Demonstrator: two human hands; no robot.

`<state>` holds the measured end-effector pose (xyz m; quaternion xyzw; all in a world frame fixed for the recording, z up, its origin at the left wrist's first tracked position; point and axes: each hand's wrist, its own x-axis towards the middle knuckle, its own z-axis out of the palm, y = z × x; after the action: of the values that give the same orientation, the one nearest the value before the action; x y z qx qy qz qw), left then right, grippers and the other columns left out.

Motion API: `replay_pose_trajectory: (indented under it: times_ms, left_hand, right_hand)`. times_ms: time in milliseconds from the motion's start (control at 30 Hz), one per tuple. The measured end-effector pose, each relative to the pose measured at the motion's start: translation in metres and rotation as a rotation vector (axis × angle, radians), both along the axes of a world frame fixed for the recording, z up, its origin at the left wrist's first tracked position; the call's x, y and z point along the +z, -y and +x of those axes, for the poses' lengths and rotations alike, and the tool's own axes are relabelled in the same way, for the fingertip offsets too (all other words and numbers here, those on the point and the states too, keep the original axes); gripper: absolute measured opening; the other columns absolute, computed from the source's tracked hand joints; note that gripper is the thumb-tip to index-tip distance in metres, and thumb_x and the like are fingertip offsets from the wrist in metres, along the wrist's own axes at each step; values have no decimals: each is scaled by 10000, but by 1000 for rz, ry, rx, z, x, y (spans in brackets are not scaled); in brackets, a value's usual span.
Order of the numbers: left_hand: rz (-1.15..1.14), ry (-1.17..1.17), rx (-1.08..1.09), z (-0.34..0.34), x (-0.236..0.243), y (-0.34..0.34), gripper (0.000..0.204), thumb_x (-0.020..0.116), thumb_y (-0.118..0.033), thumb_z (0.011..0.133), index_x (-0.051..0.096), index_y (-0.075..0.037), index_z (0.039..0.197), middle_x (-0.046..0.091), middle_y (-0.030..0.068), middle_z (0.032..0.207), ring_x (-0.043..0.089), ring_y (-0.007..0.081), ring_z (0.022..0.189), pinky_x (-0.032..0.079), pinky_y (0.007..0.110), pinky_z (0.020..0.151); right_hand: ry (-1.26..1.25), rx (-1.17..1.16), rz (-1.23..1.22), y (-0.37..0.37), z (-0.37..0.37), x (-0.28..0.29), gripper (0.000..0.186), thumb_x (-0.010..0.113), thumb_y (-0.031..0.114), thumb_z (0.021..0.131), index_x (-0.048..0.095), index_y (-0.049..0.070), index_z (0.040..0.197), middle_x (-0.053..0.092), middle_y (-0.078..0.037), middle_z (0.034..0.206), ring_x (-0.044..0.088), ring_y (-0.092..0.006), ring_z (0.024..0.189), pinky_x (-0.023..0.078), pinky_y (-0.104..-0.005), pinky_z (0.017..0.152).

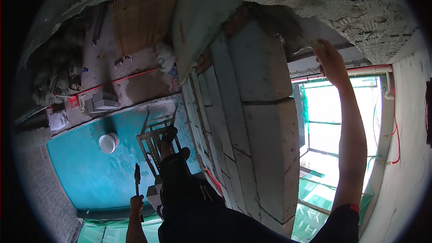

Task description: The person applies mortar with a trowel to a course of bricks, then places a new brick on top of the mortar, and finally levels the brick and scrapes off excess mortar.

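1 dark tool (137, 177) stands clasped in the left hand (136, 203) at 7 o'clock; the right hand (330, 60), at 2 o'clock, curls around a blurred green-ended object (318, 44).

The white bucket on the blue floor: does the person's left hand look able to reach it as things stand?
Probably not: the left hand grips a dark tool, and from atop the step stool, the white bucket looks too far below.
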<state>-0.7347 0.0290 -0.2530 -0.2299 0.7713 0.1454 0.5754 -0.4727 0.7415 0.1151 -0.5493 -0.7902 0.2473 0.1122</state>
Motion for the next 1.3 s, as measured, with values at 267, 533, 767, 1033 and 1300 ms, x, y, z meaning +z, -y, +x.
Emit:
replay_pose_trajectory:
  times_ms: [267,533,767,1033,1300]
  left_hand:
    - [100,-78,-88,0,-14,-6,205,570,-165,809,469,-100,642,343,-3,466,305,133,332,238,337,341]
    - [34,-23,-56,-2,11,-8,279,583,-149,821,386,-137,623,301,-30,468,243,107,342,187,318,350]
    - [-110,26,-47,-14,12,10,272,588,-154,784,381,-149,609,298,-13,428,288,143,298,215,308,304]
    - [-89,-36,-139,-35,12,-13,164,610,-130,796,480,-71,716,367,10,481,334,144,356,274,315,350]
    - [-4,-70,-209,-62,17,-43,164,607,-122,813,477,-65,732,354,-5,481,323,129,358,259,310,352]
  right_hand:
    - [105,50,-139,-42,-24,-7,398,518,422,940,577,65,1104,510,-19,622,463,-75,442,343,-234,374]
    - [-151,-131,-412,-62,2,-21,403,503,476,927,571,87,846,537,-32,627,482,-93,461,356,-253,391]
    - [-222,-170,-562,-74,6,-31,385,508,471,926,574,104,829,528,-8,618,461,-73,454,345,-232,395]
    - [-209,-252,-632,-70,33,-45,393,536,471,918,562,101,787,527,-11,606,465,-79,440,354,-237,379]
    - [-121,-255,-460,-40,54,-31,465,494,504,929,564,81,748,541,-9,604,474,-78,434,356,-236,384]
